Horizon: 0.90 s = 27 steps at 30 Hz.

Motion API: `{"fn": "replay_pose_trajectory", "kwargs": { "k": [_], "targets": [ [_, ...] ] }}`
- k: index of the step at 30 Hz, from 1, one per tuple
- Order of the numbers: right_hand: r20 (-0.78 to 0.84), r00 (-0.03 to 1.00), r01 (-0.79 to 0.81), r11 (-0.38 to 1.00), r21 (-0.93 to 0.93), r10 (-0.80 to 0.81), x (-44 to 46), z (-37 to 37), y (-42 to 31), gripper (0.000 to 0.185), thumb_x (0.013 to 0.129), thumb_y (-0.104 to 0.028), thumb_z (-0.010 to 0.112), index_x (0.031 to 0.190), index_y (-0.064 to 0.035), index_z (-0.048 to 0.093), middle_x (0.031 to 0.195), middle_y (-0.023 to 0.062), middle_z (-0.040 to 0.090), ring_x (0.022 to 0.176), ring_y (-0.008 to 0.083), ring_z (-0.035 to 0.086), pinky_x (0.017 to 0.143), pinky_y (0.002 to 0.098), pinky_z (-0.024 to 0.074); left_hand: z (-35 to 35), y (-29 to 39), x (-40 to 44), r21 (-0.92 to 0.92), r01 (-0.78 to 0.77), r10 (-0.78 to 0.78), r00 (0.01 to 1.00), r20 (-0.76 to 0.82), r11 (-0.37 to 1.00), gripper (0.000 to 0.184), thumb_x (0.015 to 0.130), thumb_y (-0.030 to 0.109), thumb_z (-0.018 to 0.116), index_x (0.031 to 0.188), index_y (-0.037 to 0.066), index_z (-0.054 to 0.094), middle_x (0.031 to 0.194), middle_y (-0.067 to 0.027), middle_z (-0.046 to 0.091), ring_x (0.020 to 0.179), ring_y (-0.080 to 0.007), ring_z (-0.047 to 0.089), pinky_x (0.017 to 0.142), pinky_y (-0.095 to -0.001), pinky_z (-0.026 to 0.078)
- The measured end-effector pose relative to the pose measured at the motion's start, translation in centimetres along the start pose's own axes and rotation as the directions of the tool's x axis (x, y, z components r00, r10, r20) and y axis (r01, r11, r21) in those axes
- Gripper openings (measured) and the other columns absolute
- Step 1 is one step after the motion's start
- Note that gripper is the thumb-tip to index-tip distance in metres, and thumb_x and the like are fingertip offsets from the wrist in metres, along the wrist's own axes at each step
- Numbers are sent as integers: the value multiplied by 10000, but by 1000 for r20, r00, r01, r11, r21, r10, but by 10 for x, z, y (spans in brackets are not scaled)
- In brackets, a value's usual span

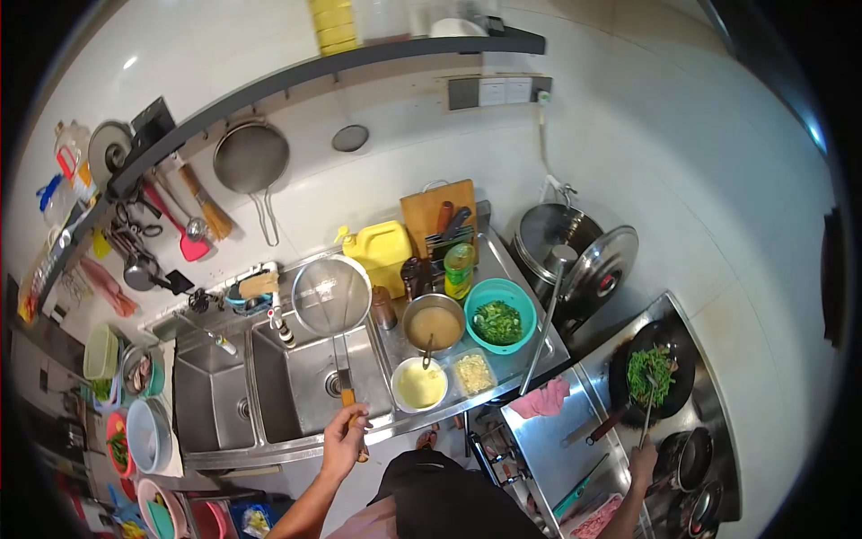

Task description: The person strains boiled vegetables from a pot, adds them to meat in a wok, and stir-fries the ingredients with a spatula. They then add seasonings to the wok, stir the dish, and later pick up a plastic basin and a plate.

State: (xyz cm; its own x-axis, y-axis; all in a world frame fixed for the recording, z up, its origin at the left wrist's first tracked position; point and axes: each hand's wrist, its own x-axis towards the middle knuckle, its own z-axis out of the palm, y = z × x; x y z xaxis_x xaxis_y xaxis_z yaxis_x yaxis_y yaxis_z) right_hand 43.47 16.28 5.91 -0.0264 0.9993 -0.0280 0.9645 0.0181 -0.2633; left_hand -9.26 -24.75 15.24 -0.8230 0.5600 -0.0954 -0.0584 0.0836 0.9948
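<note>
Leafy greens (650,373) lie in the black wok (685,364) at the right of the frame, heaped in the middle and bright in colour. The right hand (642,463), at the lower right, has its fingers closed around a long metal utensil (648,415), whose far end reaches into the greens. The left hand (346,440), at the lower centre, holds with bent fingers the wooden handle of a round strainer (332,295); its mesh appears over the back of the sink (292,382), and I see no food in it.

As I judge, the work is somewhere in the middle: the greens are already in the wok, but not yet in a dish. How well they are cooked, I cannot tell. On the counter (510,365), near the centre, chopped greens (496,322) in a turquoise bowl (528,310) and pale chopped pieces (473,373) remain outside the wok; whether they belong with it is not clear.
</note>
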Motion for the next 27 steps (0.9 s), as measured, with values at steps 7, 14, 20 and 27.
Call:
{"fn": "replay_pose_trajectory", "kwargs": {
  "k": [7,14,20,27],
  "targets": [
    [21,999,50,997,-56,-49,29,-17,-24,367,725,-67,588,1073,44,631,748,301,645,723,445,672,676,500,531,-76,-8,69,-353,156,-106,982,158,922,324,1019,297,425,1182,50,554,977,-76,601,848,-199,643,799,-328,502],
    [20,998,57,998,15,-57,40,6,10,502,737,-65,593,1220,75,599,782,304,665,545,323,676,486,415,503,-125,45,182,48,170,-166,983,-79,984,298,974,315,600,1127,61,634,813,21,563,727,-94,490,653,-253,404],
    [-9,998,-66,979,191,69,14,9,4,577,733,24,506,1306,77,546,759,255,679,428,261,588,416,372,441,-135,92,276,-5,-393,393,919,-40,919,259,1033,265,480,1106,18,501,832,-45,570,805,-124,565,762,-283,464],
    [-13,999,32,958,285,-29,42,46,66,631,746,51,378,1364,61,504,610,130,586,382,169,506,344,342,358,-129,217,358,244,-514,568,768,-297,822,297,1040,296,449,1034,0,452,628,-88,519,538,-143,563,488,-315,478]
  ]
}}
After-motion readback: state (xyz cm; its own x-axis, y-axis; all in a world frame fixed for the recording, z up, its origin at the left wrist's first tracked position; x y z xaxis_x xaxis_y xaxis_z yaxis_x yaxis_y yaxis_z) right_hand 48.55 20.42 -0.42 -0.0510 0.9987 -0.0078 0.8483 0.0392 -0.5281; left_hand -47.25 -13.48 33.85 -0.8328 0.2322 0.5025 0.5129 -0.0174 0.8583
